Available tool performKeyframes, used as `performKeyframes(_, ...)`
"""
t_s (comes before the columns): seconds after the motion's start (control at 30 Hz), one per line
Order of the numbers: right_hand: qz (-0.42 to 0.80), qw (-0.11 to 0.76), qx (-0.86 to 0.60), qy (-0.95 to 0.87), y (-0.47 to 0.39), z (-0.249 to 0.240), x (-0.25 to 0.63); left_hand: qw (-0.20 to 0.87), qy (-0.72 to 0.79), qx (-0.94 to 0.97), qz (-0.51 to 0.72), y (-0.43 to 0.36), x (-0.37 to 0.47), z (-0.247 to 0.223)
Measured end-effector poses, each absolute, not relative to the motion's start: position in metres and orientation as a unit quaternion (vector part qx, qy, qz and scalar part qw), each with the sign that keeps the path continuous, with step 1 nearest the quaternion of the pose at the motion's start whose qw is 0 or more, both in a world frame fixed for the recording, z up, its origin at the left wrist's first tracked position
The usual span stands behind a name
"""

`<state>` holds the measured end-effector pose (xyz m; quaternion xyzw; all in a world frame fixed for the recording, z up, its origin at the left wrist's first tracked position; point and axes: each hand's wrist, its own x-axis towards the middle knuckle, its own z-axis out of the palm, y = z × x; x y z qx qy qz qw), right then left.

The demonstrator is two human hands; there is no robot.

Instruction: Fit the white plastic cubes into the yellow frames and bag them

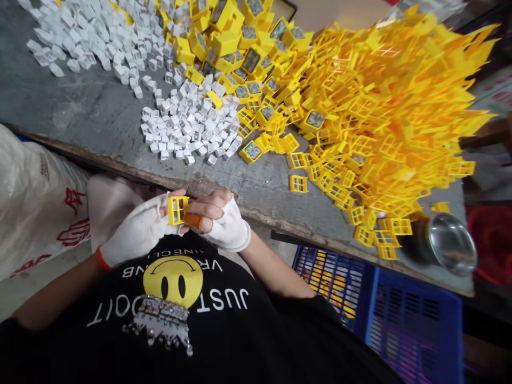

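My left hand, in a white fingerless glove with an orange cuff, holds a small yellow window-like frame upright by its left side. From the right, my right hand closes its thumb and fingers at the frame's other edge. It wears a similar white glove, and an orange cover sits on one digit. Whether a smaller part is pinched between those fingertips is hidden. Both hands are just off the table's near edge, in front of my black shirt. Small white cubes lie heaped on the table beyond them.
A large heap of yellow frames covers the right of the grey table. Yellow boxes with grey-patterned faces are piled at the back. More white cubes spread left. A metal bowl and blue crates stand right; a white sack stands left.
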<state>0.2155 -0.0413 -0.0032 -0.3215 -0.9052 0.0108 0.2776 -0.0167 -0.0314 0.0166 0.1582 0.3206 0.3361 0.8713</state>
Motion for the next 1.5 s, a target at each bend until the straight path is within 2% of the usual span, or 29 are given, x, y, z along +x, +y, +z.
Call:
performKeyframes(0.13,-0.013,0.23,-0.327,-0.916,-0.042,-0.005,0.217,0.864,0.318,0.193,0.339,-0.034,-0.017,0.021)
performKeyframes(0.23,-0.05,0.261,-0.334,-0.904,-0.035,-0.007,0.224,0.839,0.346,0.213,0.363,-0.035,-0.017,0.024)
performKeyframes(0.3,-0.054,0.268,-0.444,-0.853,-0.02,-0.01,0.234,0.828,0.358,0.205,0.381,-0.032,-0.017,0.024)
performKeyframes(0.4,-0.038,0.179,-0.652,-0.735,0.012,-0.015,0.248,0.815,0.372,0.19,0.401,-0.026,-0.016,0.02)
performKeyframes(0.47,-0.017,0.119,-0.699,-0.705,0.031,-0.017,0.253,0.807,0.383,0.187,0.409,-0.022,-0.014,0.015)
performKeyframes(0.53,0.0,0.098,-0.7,-0.708,0.039,-0.017,0.253,0.799,0.388,0.191,0.418,-0.02,-0.012,0.01)
performKeyframes(0.63,0.024,0.158,-0.659,-0.735,0.026,-0.012,0.243,0.801,0.378,0.191,0.423,-0.019,-0.009,0.004)
performKeyframes(0.83,0.135,0.399,-0.416,-0.806,-0.023,0.004,0.201,0.823,0.342,0.185,0.414,-0.022,-0.006,0.002)
performKeyframes(0.93,0.148,0.451,-0.359,-0.804,-0.03,0.003,0.191,0.844,0.321,0.181,0.391,-0.025,-0.008,0.0)
performKeyframes(1.03,0.142,0.406,-0.328,-0.841,-0.022,-0.003,0.203,0.855,0.319,0.167,0.374,-0.025,-0.011,-0.006)
performKeyframes(1.2,0.074,0.21,-0.574,-0.788,0.02,-0.01,0.227,0.832,0.355,0.133,0.406,-0.02,-0.017,-0.012)
performKeyframes(1.3,0.042,0.106,-0.588,-0.801,0.046,-0.015,0.223,0.823,0.378,0.117,0.408,-0.02,-0.017,-0.006)
performKeyframes(1.37,0.024,0.093,-0.567,-0.818,0.056,-0.019,0.219,0.818,0.39,0.112,0.408,-0.02,-0.017,-0.002)
performKeyframes(1.5,0.011,0.141,-0.564,-0.814,0.055,-0.026,0.228,0.817,0.388,0.112,0.412,-0.021,-0.015,0.0)
